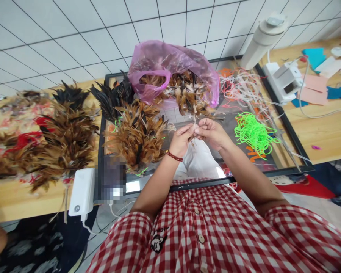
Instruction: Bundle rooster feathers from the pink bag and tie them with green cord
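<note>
At the left of the frame, a shaggy heap of brown and black feathers [68, 140] was spread beside bright red strings [28, 140] on a pale wood-grained table [25, 206]. A smooth white power bank [81, 191], oblong with rounded corners, was placed at lower left. Right of it, glossy black feathers [115, 96] and a bushy brown feather pile [139, 132] were laid on a glass tabletop [229, 117] edged in black. At upper centre, more feathers [190, 93] were contained in a thin, crinkled purple plastic bag [179, 57].

Below the bag, a thin pale strand [194, 120] was pinched between the fingertips of the left hand [184, 137] and the right hand [211, 132], which were brought together; most of it was hidden by the fingers. The brown pile was left well to the left of both hands. A bracelet [174, 156] of round, dark red beads was worn on the left wrist.

Right of centre, tangled whitish strings [241, 89] were seen above a curly mound of bright green strings [252, 132]. A white cylindrical bottle [261, 40] was stood at upper right, near a white power strip [284, 83] and flat pink pieces [315, 89].

A mark on the power bank and dark lettering on the red-checked shirt [187, 220] could not be read.
</note>
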The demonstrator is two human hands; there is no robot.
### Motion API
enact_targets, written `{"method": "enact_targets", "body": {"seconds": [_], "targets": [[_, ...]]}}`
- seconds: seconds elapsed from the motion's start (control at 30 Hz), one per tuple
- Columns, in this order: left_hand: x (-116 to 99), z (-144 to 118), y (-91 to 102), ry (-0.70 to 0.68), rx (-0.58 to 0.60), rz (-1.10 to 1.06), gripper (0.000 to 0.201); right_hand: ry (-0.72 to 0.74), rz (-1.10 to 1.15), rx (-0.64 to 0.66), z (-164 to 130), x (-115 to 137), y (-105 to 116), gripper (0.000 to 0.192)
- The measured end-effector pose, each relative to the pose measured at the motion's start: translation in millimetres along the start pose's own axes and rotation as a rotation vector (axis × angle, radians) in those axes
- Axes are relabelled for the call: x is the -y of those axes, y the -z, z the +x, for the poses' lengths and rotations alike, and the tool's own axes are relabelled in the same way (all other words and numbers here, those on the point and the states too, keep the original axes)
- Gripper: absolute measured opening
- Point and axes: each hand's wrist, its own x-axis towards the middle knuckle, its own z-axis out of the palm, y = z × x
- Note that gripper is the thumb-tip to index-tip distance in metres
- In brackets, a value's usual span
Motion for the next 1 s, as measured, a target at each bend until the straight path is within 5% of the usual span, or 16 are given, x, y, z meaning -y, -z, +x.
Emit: {"method": "enact_targets", "body": {"seconds": [0.2, 0.4, 0.5, 0.63, 0.77, 0.87, 1.0], "targets": [[5.7, 4.3, 3.3, -0.155, -0.08, 0.117, 0.033, 0.285, -0.293, 0.013, 4.4, 4.9, 14.1, 0.061], [5.1, 1.6, 2.3, -0.122, 0.064, 0.251, 0.045, 0.524, -0.532, 0.157, 10.6, 20.1, 19.3, 0.043], [5.4, 1.0, 2.7, -0.135, 0.104, 0.304, 0.045, 0.611, -0.668, 0.141, 16.9, 21.5, 15.3, 0.043], [3.2, 3.4, 4.5, -0.271, -0.034, 0.303, 0.038, 0.71, -0.818, 0.012, 19.0, 23.2, 21.6, 0.027], [-5.0, 5.7, 4.0, -0.322, -0.191, 0.126, 0.033, 0.506, -1.118, -0.02, 7.4, 21.1, 37.3, 0.008], [-8.9, 6.6, 3.9, -0.304, -0.235, 0.062, 0.034, 0.294, -1.332, -0.036, -3.6, 12.4, 35.4, 0.016], [-5.8, 7.2, 6.5, -0.315, -0.207, 0.047, 0.034, 0.229, -1.494, -0.082, -7.7, -1.3, 22.1, 0.023]]}}
